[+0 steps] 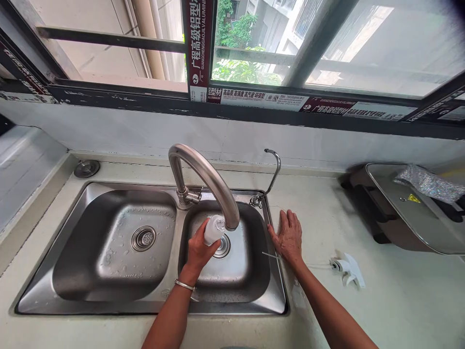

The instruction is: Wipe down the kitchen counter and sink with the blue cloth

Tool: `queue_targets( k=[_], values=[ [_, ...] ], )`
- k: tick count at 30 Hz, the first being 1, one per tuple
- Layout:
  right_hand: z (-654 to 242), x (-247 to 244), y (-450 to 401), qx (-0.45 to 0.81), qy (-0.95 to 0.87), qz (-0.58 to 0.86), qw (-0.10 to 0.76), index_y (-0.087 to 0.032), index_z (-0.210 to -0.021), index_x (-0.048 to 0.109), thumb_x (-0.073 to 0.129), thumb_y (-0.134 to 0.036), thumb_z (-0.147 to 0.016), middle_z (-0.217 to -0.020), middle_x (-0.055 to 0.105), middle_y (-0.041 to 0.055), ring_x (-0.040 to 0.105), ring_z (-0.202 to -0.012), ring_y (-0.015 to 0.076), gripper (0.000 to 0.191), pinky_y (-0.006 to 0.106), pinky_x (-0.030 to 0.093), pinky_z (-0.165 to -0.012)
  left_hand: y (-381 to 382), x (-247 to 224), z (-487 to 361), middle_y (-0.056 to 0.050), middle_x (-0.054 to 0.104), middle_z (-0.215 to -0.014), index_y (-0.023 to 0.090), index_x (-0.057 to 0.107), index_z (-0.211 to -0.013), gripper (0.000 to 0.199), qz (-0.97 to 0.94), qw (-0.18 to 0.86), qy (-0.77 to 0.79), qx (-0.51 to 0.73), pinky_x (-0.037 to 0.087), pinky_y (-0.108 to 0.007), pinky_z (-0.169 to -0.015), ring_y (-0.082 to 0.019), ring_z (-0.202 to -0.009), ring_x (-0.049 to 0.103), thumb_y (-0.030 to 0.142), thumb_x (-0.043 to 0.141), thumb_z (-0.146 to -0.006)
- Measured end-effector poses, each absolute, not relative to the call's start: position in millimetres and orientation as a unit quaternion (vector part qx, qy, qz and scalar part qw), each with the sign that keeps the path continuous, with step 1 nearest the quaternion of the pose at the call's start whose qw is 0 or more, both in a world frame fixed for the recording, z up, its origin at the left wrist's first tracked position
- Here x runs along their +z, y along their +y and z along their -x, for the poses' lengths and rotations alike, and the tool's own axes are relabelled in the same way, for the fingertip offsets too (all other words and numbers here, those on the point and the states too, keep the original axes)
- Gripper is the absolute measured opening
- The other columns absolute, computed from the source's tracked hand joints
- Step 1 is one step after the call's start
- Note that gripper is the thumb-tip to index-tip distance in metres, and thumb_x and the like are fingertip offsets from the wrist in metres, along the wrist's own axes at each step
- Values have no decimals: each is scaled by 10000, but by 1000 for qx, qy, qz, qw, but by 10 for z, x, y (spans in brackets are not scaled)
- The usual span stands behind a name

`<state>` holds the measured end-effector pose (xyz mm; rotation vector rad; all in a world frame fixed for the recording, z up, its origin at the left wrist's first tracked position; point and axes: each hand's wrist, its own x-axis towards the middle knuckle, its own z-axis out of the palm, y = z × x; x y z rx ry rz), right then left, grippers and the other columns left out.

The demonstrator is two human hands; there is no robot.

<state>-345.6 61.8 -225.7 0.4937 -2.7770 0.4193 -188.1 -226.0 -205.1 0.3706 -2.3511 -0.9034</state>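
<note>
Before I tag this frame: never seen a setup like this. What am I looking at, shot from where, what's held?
No machine here: just a person's two bare hands. The single picture comes from a head-worn camera looking forward and down. The left hand holds a whitish plastic bottle at the spout of the gooseneck faucet, over the right bowl of a double-bowl sink. The right hand rests on the counter beside that bowl. Further right lie a white trigger spray head and a glass-lidded electric pan. Whether water is running, I can't tell.
</note>
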Motion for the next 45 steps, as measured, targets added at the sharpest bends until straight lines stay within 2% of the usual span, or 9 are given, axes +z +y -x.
queue_targets(
  k=[10,30,45],
  values=[
    [3457,-2271,619,152,-962,-171,148,-164,-1510,336,461,-544,-924,-1586,331,201,267,-1477,385,709,645,331,-1153,-2264,-2064,1876,-119,769,-1176,201,500,-1353,716,-140,293,-883,-338,667,-385,-838,-270,-992,762,212,807,-706],
    [3463,-2263,612,135,-966,-167,146,-116,-1467,391,441,-560,-926,-1555,367,226,287,-1468,379,702,606,331,-1170,-2255,-2062,1851,-113,777,-1156,190,520,-1332,687,-145,302,-882,-332,666,-365,-841,-257,-963,769,207,809,-710],
    [3455,-2295,611,126,-967,-169,142,-85,-1482,368,401,-564,-930,-1572,340,240,235,-1492,368,732,582,289,-1200,-2286,-2069,1775,-118,768,-1181,168,529,-1330,650,-159,299,-871,-356,654,-362,-898,-251,-1018,758,222,790,-737]
  ],
)
